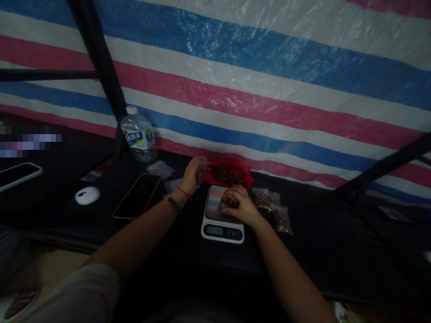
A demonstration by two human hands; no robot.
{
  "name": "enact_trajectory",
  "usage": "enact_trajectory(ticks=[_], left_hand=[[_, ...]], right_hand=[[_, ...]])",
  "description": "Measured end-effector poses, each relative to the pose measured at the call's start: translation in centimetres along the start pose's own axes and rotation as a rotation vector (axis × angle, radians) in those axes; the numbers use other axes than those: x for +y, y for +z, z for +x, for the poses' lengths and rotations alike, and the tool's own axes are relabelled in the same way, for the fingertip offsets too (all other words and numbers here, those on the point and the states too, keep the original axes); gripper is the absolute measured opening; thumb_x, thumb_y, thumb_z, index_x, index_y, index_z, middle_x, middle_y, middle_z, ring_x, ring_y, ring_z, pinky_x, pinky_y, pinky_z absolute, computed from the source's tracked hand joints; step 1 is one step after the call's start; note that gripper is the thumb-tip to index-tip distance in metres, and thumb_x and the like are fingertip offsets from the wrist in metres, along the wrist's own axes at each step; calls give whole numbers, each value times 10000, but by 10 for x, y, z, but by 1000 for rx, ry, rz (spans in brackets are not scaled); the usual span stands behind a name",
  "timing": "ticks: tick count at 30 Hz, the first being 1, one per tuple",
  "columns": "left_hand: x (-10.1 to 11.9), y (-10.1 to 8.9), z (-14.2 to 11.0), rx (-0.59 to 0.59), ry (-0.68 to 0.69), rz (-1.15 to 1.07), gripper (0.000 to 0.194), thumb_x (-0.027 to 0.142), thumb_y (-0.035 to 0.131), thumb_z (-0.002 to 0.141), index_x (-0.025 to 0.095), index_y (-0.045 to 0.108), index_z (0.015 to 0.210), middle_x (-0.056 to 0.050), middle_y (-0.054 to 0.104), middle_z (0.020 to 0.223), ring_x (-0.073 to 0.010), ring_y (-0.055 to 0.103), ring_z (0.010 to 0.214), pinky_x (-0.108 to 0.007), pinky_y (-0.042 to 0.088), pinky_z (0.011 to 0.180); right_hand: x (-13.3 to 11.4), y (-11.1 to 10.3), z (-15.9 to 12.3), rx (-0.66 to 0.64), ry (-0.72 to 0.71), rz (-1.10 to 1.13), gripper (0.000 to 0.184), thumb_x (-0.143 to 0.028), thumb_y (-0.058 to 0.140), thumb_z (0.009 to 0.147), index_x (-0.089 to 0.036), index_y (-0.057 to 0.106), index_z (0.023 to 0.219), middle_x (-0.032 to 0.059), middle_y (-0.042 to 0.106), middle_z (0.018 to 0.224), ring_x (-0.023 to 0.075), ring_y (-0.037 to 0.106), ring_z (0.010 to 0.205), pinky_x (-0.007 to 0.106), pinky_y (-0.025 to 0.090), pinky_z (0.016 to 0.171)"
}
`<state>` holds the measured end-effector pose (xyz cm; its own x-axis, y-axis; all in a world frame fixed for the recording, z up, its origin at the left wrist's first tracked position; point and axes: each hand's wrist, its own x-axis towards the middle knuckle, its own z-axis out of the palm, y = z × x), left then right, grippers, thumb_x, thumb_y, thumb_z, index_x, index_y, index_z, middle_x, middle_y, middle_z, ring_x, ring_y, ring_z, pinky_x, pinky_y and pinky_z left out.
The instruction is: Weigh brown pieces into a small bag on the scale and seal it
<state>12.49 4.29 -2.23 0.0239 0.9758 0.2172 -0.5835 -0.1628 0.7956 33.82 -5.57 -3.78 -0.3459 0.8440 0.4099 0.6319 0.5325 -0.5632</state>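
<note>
At a dim tabletop (319, 251) beneath a striped red, white and blue tarp (269, 80), we weigh out small portions of a dried brown foodstuff. Our right hand (240, 204) is cupped and closed around a clump of the brown pieces (229, 200), held over the platform of the white kitchen scale (222, 224). Our left hand (193, 174) is raised just left of the red bag (230, 176) that holds the bulk supply, its fingers pinched together on what appears to be a small clear pouch (202, 168); the light is too poor for us to be sure. Two filled clear packets (274, 208) lie on the tabletop just right of the scale.

To do this step well, we would judge it best to let the pieces fall gently onto the middle of the platform, keep the wrist off the scale so the reading stays true, and hold the pouch mouth open and near.

A water bottle (138, 137) stands at the back left with a blue-and-green label whose writing is too small to read. The scale's display shows no figures we can make out. A phone (138, 195) and a white mouse (87, 195) lie to the left.
</note>
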Motion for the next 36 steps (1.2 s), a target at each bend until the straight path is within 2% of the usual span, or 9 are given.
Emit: enact_trajectory(ticks=[2, 5, 6, 8, 12, 16, 24, 30, 36], left_hand=[[-6, -4, -3, 19, -31, -8, 381, 495, 657, 744, 185, 611, 959, -27, 683, 841, -153, 649, 715, -269, 515, 666], [-8, -9, -12, 14, -53, 9, 380, 493, 644, 754, 173, 625, 958, -38, 680, 847, -162, 649, 760, -282, 510, 704], [-8, -10, -14, 16, -46, 18, 377, 494, 642, 756, 173, 631, 955, -37, 678, 847, -164, 649, 771, -285, 508, 713], [-6, -11, -18, 29, -11, 43, 374, 498, 653, 748, 177, 638, 940, -30, 672, 838, -161, 644, 766, -284, 504, 712], [-7, -13, -20, 30, 38, 96, 405, 511, 686, 717, 173, 633, 932, -29, 670, 827, -148, 633, 727, -269, 498, 672], [-13, -16, -17, -12, 43, 151, 407, 503, 698, 705, 171, 624, 928, -30, 674, 836, -132, 624, 715, -258, 492, 662], [-20, -20, -10, -49, 49, 303, 381, 499, 649, 766, 158, 622, 933, -59, 666, 897, -143, 608, 775, -265, 488, 699], [-22, -22, -7, -120, 86, 383, 386, 492, 670, 760, 147, 631, 928, -70, 668, 911, -159, 604, 809, -277, 484, 727], [-20, -18, -7, -133, 84, 405, 360, 489, 662, 775, 156, 641, 911, -70, 676, 919, -160, 612, 810, -274, 489, 726]], right_hand=[[5, -7, 1, 86, 24, 37, 564, -400, 777, 679, -236, 602, 1190, 99, 578, 1234, 285, 465, 1234, 464, 363, 1060], [14, -20, 17, 253, 79, 64, 328, -350, 585, 856, -239, 620, 1163, 88, 607, 1190, 230, 534, 1160, 406, 412, 1019], [18, -23, 26, 251, 98, 39, 263, -320, 548, 880, -235, 648, 1108, 81, 635, 1133, 216, 565, 1105, 391, 428, 997], [24, -24, 50, 102, 110, -46, 233, -244, 555, 869, -212, 674, 1067, 77, 665, 1081, 201, 596, 1041, 361, 446, 969], [33, -11, 99, -183, 168, -263, 363, -147, 621, 797, -166, 657, 1158, 102, 659, 1176, 219, 581, 1107, 343, 412, 1008], [41, 3, 121, -379, 134, -316, 333, -124, 614, 793, -203, 694, 1106, 65, 700, 1122, 201, 635, 1030, 282, 452, 937], [51, -1, 117, -310, 167, -452, 343, -35, 552, 764, -188, 740, 1006, 75, 733, 1043, 212, 667, 997, 275, 472, 910], [50, -10, 103, -185, 195, -366, 347, -29, 549, 756, -178, 730, 1012, 64, 732, 1031, 200, 672, 968, 290, 489, 909], [53, -13, 91, -235, 182, -339, 347, -120, 601, 793, -192, 695, 1119, 76, 698, 1142, 221, 655, 1043, 327, 478, 959]])
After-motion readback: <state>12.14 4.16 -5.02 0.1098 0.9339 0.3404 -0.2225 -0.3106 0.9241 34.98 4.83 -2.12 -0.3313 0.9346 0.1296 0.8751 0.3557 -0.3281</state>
